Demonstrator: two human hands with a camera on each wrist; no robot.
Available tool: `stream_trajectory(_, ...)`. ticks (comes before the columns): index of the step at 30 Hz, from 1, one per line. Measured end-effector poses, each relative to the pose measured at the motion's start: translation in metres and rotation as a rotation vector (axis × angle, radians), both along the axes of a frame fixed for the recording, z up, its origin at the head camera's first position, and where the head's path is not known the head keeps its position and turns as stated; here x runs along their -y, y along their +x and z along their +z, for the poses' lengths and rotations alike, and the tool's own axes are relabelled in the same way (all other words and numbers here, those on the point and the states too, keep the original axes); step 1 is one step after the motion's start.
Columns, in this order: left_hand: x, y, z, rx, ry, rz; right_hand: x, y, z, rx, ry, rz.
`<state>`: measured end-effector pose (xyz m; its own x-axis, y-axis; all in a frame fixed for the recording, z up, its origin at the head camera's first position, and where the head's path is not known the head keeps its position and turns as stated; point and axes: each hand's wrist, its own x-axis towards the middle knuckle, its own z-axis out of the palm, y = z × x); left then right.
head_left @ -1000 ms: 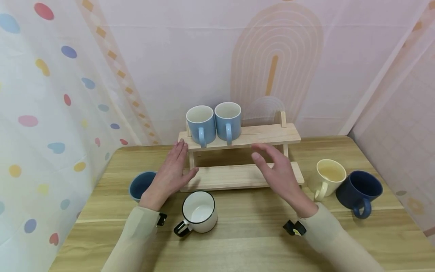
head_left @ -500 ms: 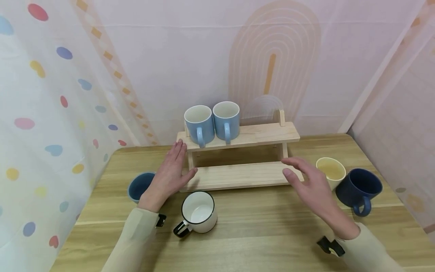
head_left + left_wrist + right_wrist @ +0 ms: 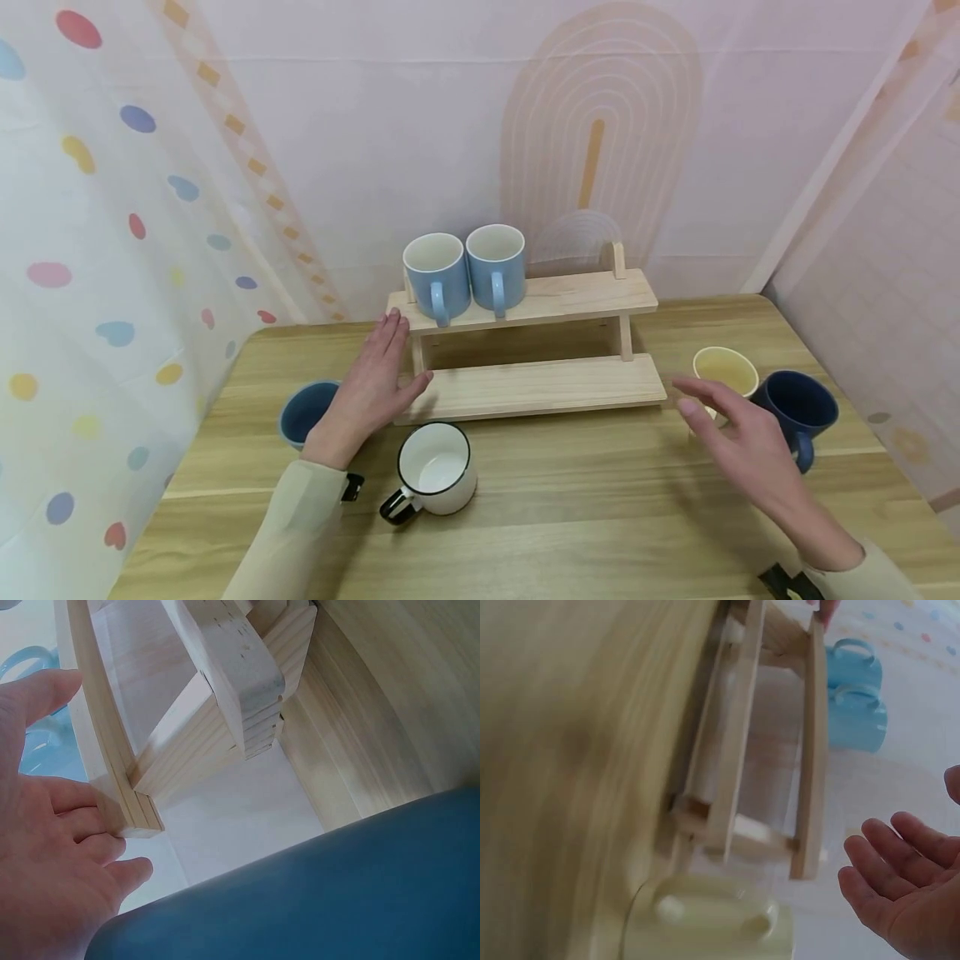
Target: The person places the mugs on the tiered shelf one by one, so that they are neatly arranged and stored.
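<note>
A two-tier wooden rack (image 3: 540, 385) stands at the back of the table, with two light blue mugs (image 3: 437, 279) side by side on the left of its upper shelf. My left hand (image 3: 367, 392) rests with straight fingers on the upper shelf's left end; the left wrist view shows those fingers touching the board (image 3: 124, 814). My right hand (image 3: 750, 450) holds nothing and hovers in front of the pale yellow mug (image 3: 726, 371), hiding much of it. Its fingers are relaxed and apart from the mug. In the right wrist view the yellow mug (image 3: 705, 922) lies below the hand.
Right of the yellow mug is a navy mug (image 3: 798, 408). A white enamel mug (image 3: 437, 471) with black rim and handle stands before the rack. Beside my left wrist is a darker blue mug (image 3: 306, 412). Patterned curtains (image 3: 360, 150) border the wooden table (image 3: 585, 517).
My right hand has moved right and toward the front edge, from before the rack to before the yellow mug. My left hand has stayed on the shelf end. The mugs stand unmoved.
</note>
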<state>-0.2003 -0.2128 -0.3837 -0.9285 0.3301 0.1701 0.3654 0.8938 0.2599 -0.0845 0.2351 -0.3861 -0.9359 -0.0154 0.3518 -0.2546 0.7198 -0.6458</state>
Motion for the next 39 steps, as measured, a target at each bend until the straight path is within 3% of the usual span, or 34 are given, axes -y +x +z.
stream_trajectory(8,0.000,0.001,0.000,-0.004,0.004,-0.003,-0.024,0.010,-0.015,-0.007,-0.018,-0.047)
stream_trajectory(18,-0.002,0.001,0.000,-0.005,0.010,-0.004,-0.042,0.017,-0.032,0.005,-0.050,-0.032)
stream_trajectory(28,-0.001,0.000,-0.001,-0.004,0.008,0.003,-0.042,0.023,-0.045,0.079,-0.061,-0.074)
stream_trajectory(39,-0.001,0.000,0.000,-0.025,-0.006,-0.008,-0.037,0.018,-0.049,0.215,-0.176,-0.072)
